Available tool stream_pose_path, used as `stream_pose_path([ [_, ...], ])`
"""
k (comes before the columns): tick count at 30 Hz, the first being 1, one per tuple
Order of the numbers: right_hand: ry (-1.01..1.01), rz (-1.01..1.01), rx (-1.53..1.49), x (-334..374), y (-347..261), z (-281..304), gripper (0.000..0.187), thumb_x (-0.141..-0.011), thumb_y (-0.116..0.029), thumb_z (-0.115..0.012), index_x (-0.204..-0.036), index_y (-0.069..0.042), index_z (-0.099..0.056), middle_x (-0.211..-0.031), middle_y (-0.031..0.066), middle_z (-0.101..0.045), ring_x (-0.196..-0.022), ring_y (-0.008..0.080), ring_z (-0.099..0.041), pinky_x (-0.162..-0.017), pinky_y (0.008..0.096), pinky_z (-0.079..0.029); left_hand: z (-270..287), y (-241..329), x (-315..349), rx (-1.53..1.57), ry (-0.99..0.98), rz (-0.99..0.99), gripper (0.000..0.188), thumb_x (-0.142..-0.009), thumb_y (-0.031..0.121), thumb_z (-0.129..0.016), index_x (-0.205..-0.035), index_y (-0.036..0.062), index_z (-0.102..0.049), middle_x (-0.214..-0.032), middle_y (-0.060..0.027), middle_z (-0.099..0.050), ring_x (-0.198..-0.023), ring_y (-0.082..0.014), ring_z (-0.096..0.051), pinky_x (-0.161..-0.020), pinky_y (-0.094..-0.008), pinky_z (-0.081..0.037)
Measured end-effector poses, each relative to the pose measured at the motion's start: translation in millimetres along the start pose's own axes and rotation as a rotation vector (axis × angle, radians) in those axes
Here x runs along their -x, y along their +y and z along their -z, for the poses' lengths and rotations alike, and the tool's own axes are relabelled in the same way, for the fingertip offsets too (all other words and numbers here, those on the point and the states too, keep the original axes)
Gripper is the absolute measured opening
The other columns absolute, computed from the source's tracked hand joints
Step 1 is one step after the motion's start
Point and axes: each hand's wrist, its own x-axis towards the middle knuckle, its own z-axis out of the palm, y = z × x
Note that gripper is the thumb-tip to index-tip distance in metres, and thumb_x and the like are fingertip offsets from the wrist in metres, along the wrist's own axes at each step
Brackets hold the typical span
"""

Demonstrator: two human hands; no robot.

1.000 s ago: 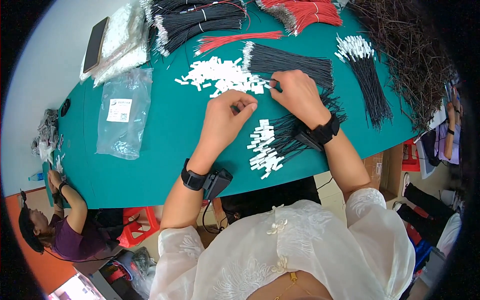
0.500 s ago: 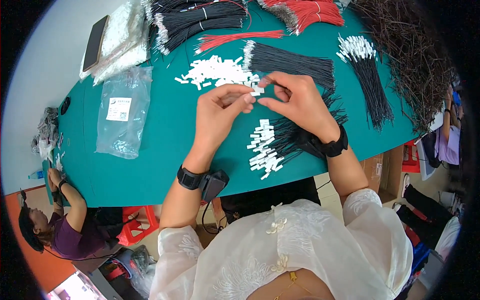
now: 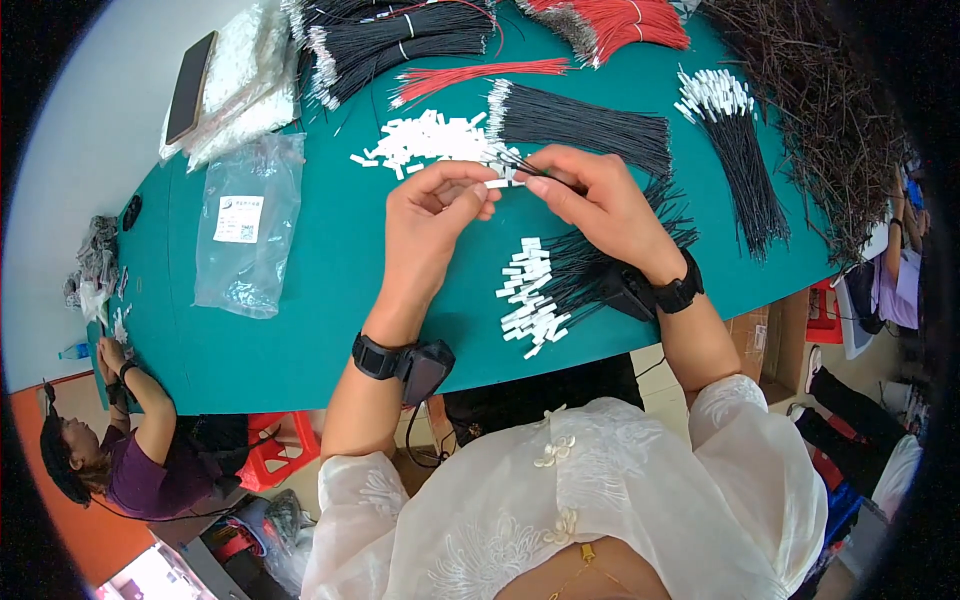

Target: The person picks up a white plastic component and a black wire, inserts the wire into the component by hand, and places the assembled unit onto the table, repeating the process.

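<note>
- Left hand (image 3: 432,215), at the centre of the frame, pinches a small white rectangular plastic housing (image 3: 498,184) between thumb and fingers; right hand (image 3: 605,198), just beside it, grips thin black insulated wires (image 3: 522,162) near their tips, how many I cannot tell.
- Judging by this pose, the step in hand is bringing a wire tip to the housing; whether a tip sits inside it is too small to tell.
- As a judgement, the next move calls for a steady left pinch, one wire lined up straight with the housing's end, and a short, even push from the right; a thin wire gripped too far back could bend.
- Just below the hands, right of centre, lies a loose fan of black wires ending in white housings (image 3: 532,295), its wires running under the right wrist.
- Just beyond the fingertips, upper centre, spreads a heap of loose white plastic housings (image 3: 440,138) on the green tabletop (image 3: 300,350).
- Right of that heap lies a flat row of black wires with pale tips (image 3: 585,122), tips toward the heap.
- Left of centre rests a flattened clear plastic bag with a white label (image 3: 245,275).
- Toward the upper right, a gathered bundle of black wires with white housings (image 3: 742,175) lies beside a tangled dark brown pile (image 3: 815,110).
- Farthest, along the upper edge, lie a slim bunch of red wires (image 3: 480,80), thick tied black wire bundles (image 3: 410,47) and thick red wire bundles (image 3: 640,25).
</note>
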Motion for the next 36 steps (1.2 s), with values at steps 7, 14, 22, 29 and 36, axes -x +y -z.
stream_pose_path([
  [7, -0.006, -0.138, -0.262, 0.3, 1.1, -1.8, 0.013, -0.095, -0.011, -0.057, -0.088, -0.001, -0.056, -0.063, -0.0043, -0.045, -0.056, 0.0022, -0.037, -0.050, 0.0210, -0.028, -5.1, 4.6, 1.9, -0.103, 0.035, -0.031, 0.012, -0.087, 0.002, -0.065, -0.098, -0.0024, -0.067, -0.087, -0.0046, -0.068, -0.076, -0.0090, -0.063, -0.067, -0.0208, -0.049],
  [14, -0.085, -0.140, -0.221, -0.1, 8.0, 0.5, 0.012, -0.094, -0.011, -0.058, -0.086, -0.001, -0.056, -0.065, -0.0066, -0.045, -0.058, 0.0012, -0.038, -0.051, 0.0200, -0.029, -4.4, 1.8, 1.4, -0.107, 0.066, -0.061, 0.011, -0.085, 0.003, -0.068, -0.096, -0.0014, -0.067, -0.083, -0.0027, -0.067, -0.069, -0.0057, -0.057, -0.063, -0.0189, -0.045],
  [22, -0.065, -0.161, -0.266, 0.4, 6.5, -1.3, 0.011, -0.092, -0.010, -0.062, -0.088, 0.000, -0.057, -0.067, -0.0063, -0.047, -0.060, 0.0007, -0.038, -0.052, 0.0198, -0.030, -3.0, 1.7, 1.7, -0.097, 0.059, -0.061, 0.009, -0.085, 0.003, -0.068, -0.092, -0.0013, -0.066, -0.079, -0.0010, -0.065, -0.068, -0.0052, -0.057, -0.061, -0.0185, -0.045],
  [29, 0.015, -0.124, -0.176, 0.8, 3.2, -1.5, 0.014, -0.088, -0.010, -0.067, -0.093, 0.003, -0.064, -0.073, -0.0043, -0.056, -0.065, 0.0003, -0.045, -0.056, 0.0183, -0.036, -4.0, 3.9, 2.9, -0.135, 0.032, -0.037, 0.007, -0.085, 0.002, -0.068, -0.091, -0.0011, -0.066, -0.080, -0.0011, -0.065, -0.068, -0.0054, -0.057, -0.061, -0.0185, -0.045],
  [36, 0.076, -0.142, -0.247, 0.9, -0.4, -0.8, 0.013, -0.084, -0.008, -0.071, -0.090, 0.004, -0.069, -0.075, -0.0025, -0.061, -0.068, 0.0010, -0.049, -0.059, 0.0179, -0.039, -5.7, 0.8, 2.7, -0.094, 0.007, -0.072, 0.008, -0.085, 0.002, -0.068, -0.092, -0.0010, -0.067, -0.084, -0.0017, -0.066, -0.069, -0.0060, -0.058, -0.063, -0.0188, -0.046],
])
